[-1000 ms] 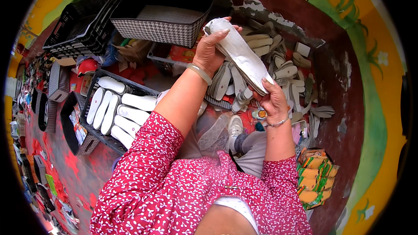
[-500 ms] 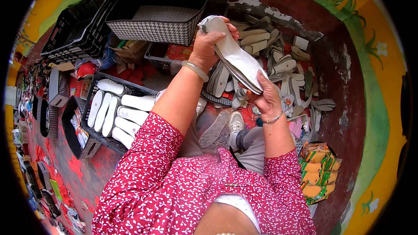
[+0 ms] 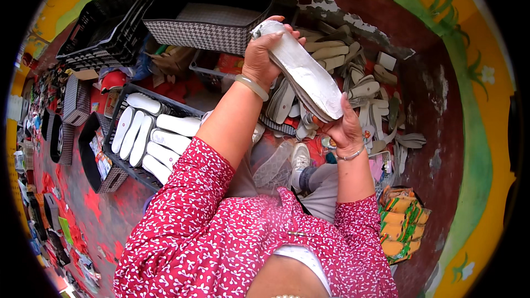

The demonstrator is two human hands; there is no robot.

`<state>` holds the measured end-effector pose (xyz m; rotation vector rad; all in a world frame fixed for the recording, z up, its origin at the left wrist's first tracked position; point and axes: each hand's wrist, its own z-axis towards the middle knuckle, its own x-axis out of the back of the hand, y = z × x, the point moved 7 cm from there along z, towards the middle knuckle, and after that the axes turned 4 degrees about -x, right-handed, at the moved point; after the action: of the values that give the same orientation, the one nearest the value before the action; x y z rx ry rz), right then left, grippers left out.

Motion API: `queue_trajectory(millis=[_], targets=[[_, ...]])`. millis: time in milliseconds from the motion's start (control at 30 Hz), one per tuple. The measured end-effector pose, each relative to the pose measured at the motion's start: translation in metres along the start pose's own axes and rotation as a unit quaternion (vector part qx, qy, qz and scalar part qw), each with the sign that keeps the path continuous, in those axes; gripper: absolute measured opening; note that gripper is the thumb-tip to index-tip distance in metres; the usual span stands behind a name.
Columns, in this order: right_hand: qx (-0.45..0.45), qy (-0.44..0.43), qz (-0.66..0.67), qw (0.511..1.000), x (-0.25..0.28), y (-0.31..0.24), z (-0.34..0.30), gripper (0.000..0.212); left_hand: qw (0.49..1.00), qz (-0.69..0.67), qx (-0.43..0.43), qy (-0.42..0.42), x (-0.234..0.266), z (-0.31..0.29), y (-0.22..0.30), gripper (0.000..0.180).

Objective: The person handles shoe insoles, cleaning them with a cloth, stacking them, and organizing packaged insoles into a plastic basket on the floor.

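While both hands are gripping the stack of pale insoles [image 3: 309, 74], left hand [image 3: 262, 58] closed on its far end, right hand [image 3: 342, 127] closed beneath the near end, it is riding slightly lower than a second ago, above the insole pile [image 3: 359, 77]. Stack count is hidden.

Even, soft daylight fills the scene, seemingly from overhead, with no hard shadows. The white shoe sole [image 3: 303, 72] held up in the middle is the brightest spot and looks slightly washed out. The red patterned sleeve [image 3: 187, 215] near the lower edge is close to the lens and a little soft. A black circular vignette frames the view; the black crates [image 3: 105, 27] and the painted wall [image 3: 469, 132] bend strongly toward the rim, where small floor clutter at the left smears beyond telling.
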<state>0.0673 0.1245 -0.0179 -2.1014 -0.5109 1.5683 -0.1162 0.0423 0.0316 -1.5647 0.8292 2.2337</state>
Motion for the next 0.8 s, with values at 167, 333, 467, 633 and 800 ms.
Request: queue_trajectory(millis=[167,333,467,633,800], targets=[[0.024,-0.045,0.062,0.997,-0.011,0.002,0.004,0.053,0.993,-0.091,-0.001,0.081,0.002,-0.002,0.001,0.041],[0.030,0.023,0.046,0.998,0.015,0.006,0.012,0.041,0.995,-0.095,0.035,0.024,-0.004,-0.002,-0.004,0.041],[0.029,0.022,0.046,0.998,0.008,0.009,0.011,0.040,0.996,-0.089,0.027,0.013,0.003,0.002,-0.008,0.041],[-0.003,0.056,0.004,0.998,-0.001,0.012,0.003,0.046,1.000,0.007,0.010,0.016,0.005,0.004,-0.009,0.043],[0.198,0.261,-0.110,0.938,0.037,-0.079,-0.027,0.045,0.981,0.125,0.028,0.147,0.033,0.004,-0.022,0.068]])
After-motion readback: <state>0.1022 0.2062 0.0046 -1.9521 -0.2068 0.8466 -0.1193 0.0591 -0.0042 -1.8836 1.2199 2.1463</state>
